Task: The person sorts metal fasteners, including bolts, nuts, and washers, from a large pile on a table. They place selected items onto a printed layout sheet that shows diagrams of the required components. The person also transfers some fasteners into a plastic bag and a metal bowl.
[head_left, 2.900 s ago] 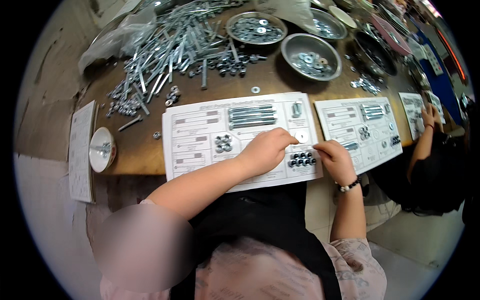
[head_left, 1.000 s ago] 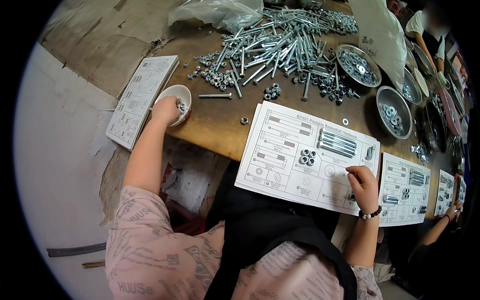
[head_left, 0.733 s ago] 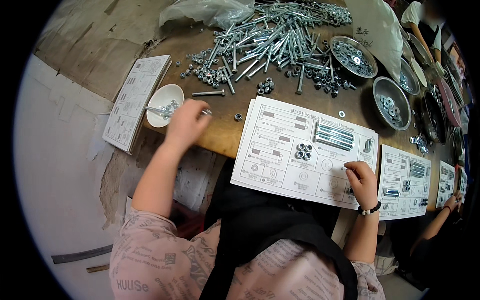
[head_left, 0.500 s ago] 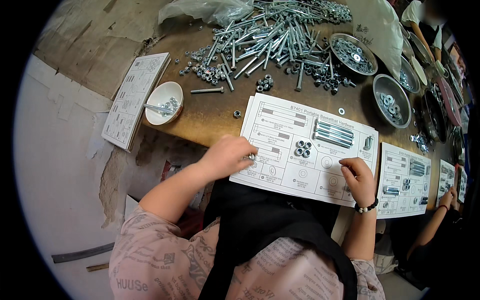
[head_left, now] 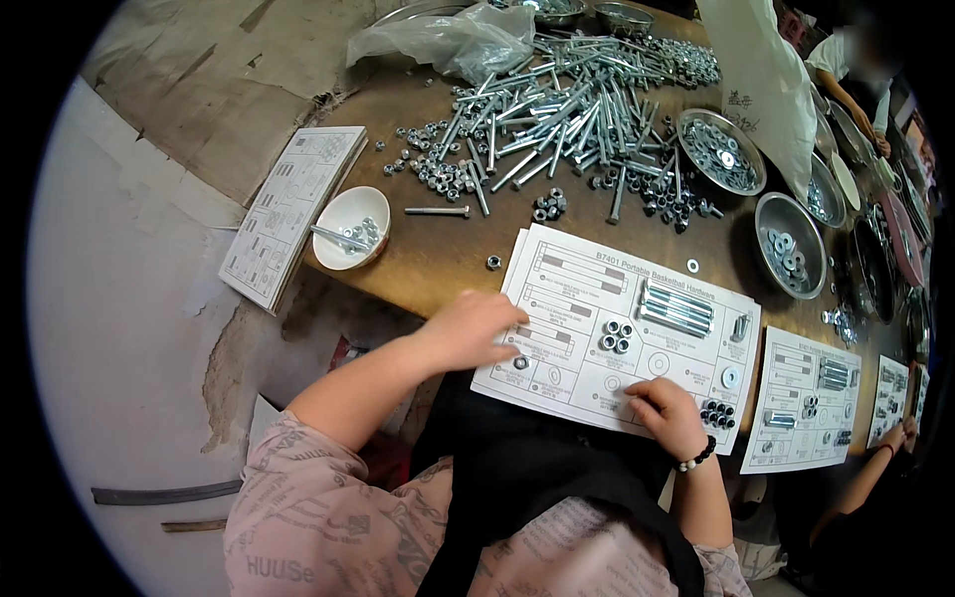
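A printed hardware sheet [head_left: 587, 269] lies at the table's near edge under both hands. My left hand [head_left: 468, 333] hovers at its left side, thumb and forefinger spread, holding nothing. A single nut [head_left: 520, 362] sits on the sheet just below those fingertips. Over the lower middle of the sheet is my right hand [head_left: 671, 413], loosely curled with a gap between thumb and forefinger and nothing visible in it. Between the hands stand several lock nuts [head_left: 616, 337]. Long bolts [head_left: 676, 308], a short bolt [head_left: 740, 326], a washer [head_left: 729, 376] and dark nuts [head_left: 717, 414] rest farther right.
Beyond the sheet spreads a heap of bolts [head_left: 587, 109] with loose nuts [head_left: 443, 174]. A white bowl [head_left: 341, 204] and a stack of sheets [head_left: 288, 214] stand left. Washer bowls [head_left: 791, 209] and another laid-out sheet [head_left: 796, 358] are right, near a co-worker's hand [head_left: 900, 435].
My left hand has let go of the nut, which now lies on the sheet. My right hand has moved left across the paper, uncovering the dark nuts. The whole view has shifted slightly.
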Tool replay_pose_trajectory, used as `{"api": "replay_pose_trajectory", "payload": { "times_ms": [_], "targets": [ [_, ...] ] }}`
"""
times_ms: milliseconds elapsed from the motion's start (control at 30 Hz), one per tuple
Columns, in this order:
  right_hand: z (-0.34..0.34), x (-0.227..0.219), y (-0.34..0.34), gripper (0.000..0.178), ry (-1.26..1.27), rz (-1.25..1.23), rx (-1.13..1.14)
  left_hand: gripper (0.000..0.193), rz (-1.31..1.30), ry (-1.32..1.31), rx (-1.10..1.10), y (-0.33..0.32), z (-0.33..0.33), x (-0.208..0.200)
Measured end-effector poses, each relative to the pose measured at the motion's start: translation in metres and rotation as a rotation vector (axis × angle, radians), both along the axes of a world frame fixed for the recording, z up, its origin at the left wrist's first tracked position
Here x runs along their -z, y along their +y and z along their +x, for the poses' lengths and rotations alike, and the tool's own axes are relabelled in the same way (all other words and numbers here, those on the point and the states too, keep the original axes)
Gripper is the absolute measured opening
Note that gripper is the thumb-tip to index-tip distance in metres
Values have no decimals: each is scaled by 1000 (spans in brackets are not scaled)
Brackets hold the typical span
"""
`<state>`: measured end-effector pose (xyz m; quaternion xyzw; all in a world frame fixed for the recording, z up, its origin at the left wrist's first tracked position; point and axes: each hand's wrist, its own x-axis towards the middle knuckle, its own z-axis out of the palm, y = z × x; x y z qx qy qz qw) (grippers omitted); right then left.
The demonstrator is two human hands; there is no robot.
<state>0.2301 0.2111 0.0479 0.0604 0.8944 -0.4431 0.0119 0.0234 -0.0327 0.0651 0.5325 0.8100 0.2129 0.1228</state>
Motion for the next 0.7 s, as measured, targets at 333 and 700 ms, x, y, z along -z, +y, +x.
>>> {"api": "replay_pose_trajectory", "payload": {
  "times_ms": [333, 700],
  "targets": [
    [-2, 7, -2, 14, -58, -32, 18, 19, -186, 317, -497, -34, -160, -12],
    [-6, 9, -2, 12, -57, -13, 31, 15, -382, 223, -256, -22, -170, 10]
  ]
}}
